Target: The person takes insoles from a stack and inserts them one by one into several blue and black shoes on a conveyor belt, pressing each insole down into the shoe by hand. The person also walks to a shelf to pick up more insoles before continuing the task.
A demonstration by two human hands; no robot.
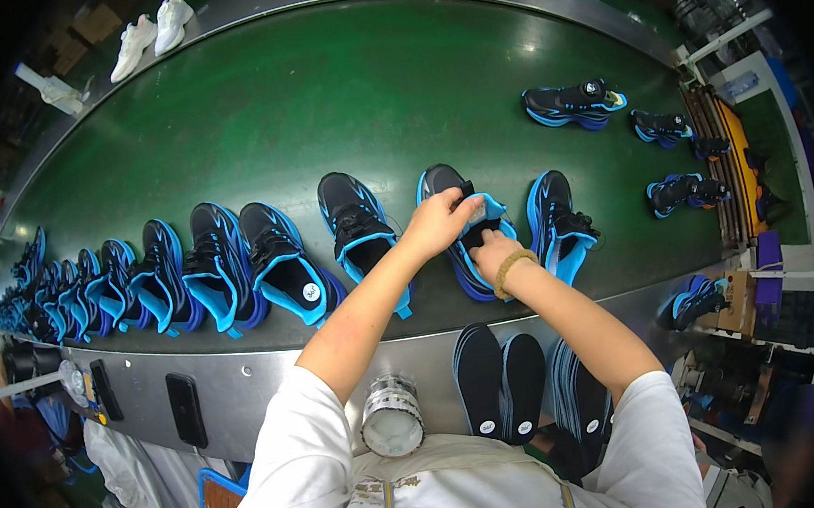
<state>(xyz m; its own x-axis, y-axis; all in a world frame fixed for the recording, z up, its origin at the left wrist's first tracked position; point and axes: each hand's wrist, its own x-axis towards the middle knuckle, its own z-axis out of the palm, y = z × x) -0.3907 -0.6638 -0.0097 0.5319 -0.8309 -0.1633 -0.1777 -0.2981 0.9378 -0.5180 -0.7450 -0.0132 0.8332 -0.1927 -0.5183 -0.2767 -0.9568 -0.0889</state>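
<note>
While both forearms extend forward over the steel rim, the left hand (438,222) clamps the tongue of a black-and-blue sneaker (467,236), and the right hand (493,248), fingers together, presses into its opening. The sneaker lies on the smooth green conveyor belt (321,109), between neighbouring sneakers. Dark foam insoles (501,389) stand just below the rim. Open belt lies beyond.

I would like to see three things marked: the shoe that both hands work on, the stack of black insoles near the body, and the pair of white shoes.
black and blue shoe (440,181): head view, on its black toe.
black insoles (479,372): head view, middle of the left insole.
white shoes (134,42): head view, on the left shoe of the pair.
</note>
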